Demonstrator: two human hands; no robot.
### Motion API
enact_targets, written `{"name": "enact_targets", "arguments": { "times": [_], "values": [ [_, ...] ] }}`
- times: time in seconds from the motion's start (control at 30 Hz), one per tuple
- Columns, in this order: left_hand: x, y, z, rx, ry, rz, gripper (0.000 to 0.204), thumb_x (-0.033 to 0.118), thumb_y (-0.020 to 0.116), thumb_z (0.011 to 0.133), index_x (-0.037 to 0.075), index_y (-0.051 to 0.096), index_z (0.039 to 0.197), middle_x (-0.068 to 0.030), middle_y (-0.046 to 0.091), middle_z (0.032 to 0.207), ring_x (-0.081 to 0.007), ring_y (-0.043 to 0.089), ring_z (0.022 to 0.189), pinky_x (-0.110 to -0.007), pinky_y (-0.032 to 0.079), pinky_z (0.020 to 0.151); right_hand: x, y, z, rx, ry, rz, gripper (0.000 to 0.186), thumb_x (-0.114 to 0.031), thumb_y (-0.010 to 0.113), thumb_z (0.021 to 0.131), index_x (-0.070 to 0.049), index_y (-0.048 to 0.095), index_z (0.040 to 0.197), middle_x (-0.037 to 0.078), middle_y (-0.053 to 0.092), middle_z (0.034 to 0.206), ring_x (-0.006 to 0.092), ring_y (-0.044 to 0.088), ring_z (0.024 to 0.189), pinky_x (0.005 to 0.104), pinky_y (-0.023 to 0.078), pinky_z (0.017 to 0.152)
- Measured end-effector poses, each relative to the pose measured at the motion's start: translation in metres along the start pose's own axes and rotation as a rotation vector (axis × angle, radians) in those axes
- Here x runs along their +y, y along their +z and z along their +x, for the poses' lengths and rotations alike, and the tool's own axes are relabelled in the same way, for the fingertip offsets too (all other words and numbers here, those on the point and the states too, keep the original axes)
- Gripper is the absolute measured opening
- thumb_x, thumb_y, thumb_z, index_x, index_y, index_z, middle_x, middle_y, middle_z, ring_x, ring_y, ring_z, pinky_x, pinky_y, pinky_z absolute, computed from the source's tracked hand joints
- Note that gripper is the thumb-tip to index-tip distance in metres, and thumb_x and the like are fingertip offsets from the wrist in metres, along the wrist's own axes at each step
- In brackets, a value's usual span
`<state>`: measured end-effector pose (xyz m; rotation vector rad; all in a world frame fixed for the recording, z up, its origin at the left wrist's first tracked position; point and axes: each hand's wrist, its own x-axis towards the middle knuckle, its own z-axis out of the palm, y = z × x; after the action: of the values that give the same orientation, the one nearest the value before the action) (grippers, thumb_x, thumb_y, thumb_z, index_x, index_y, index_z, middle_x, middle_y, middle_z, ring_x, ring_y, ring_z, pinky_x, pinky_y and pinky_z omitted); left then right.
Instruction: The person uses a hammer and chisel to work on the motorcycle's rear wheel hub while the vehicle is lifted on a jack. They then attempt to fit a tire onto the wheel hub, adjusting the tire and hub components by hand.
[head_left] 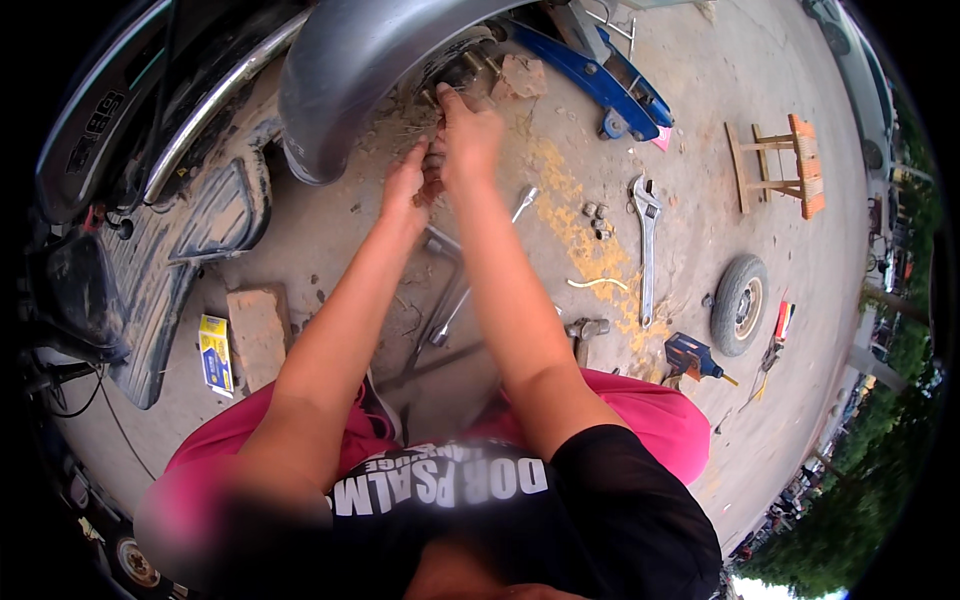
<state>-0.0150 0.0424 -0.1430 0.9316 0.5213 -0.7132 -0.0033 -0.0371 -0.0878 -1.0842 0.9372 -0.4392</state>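
Note:
My hands meet low beside a wheel hub [464,72] with projecting studs, under a grey curved fender [350,75]. My left hand [406,186] has its fingers curled inward, close against the right. Just above and to its right, my right hand [468,132] is closed, its fingertips toward the hub; its edge is slightly blurred. Something dark reddish-brown shows between the two hands, too covered by fingers to name. A long metal socket wrench [452,315] lies on the ground below my forearms, partly hidden by the right one.
A blue floor jack [590,75] and a brick [520,77] are beside the hub. Rightward lie several nuts [600,222], an adjustable wrench [646,255], a hammer [588,328], a blue power tool [692,354], a small wheel [740,305] and a wooden stool [785,168]. A yellow-blue box [215,355] stands left.

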Motion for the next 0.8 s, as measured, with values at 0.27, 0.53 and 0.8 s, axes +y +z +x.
{"name": "enact_targets", "arguments": {
  "times": [0.27, 0.53, 0.8],
  "values": [
    [0.004, 0.011, -0.015, 0.042, 0.313, 0.278, 0.020, 0.019, 0.055, 0.096, 0.001, 0.061, 0.090, -0.0035, 0.063, 0.074, -0.0116, 0.057, 0.058, -0.026, 0.046, 0.052, 0.004, -0.001, 0.008, -0.012, -0.152, -0.092, 0.028, -0.021, 0.073, 0.082, 0.006, 0.069, 0.088, 0.007, 0.062, 0.067, 0.0144, 0.053, 0.057, 0.0295, 0.043, 0.053],
    [0.031, 0.044, -0.023, 0.074, 0.975, 0.919, 0.020, 0.016, 0.063, 0.091, 0.003, 0.066, 0.106, -0.0064, 0.066, 0.078, -0.0098, 0.054, 0.060, -0.026, 0.045, 0.056, 0.021, -0.025, 0.017, 0.055, -0.387, -0.238, 0.020, -0.013, 0.063, 0.086, 0.007, 0.066, 0.090, 0.021, 0.067, 0.080, 0.0276, 0.064, 0.072, 0.0361, 0.049, 0.070],
    [0.043, 0.045, 0.011, 0.172, 1.139, 1.345, 0.023, 0.024, 0.066, 0.085, 0.005, 0.067, 0.100, -0.0181, 0.067, 0.094, -0.0364, 0.065, 0.084, -0.043, 0.052, 0.070, 0.026, -0.035, 0.005, 0.006, -0.705, -0.499, 0.023, -0.004, 0.054, 0.087, 0.001, 0.065, 0.107, 0.023, 0.059, 0.100, 0.0407, 0.060, 0.089, 0.0438, 0.048, 0.079]
  ]
}}
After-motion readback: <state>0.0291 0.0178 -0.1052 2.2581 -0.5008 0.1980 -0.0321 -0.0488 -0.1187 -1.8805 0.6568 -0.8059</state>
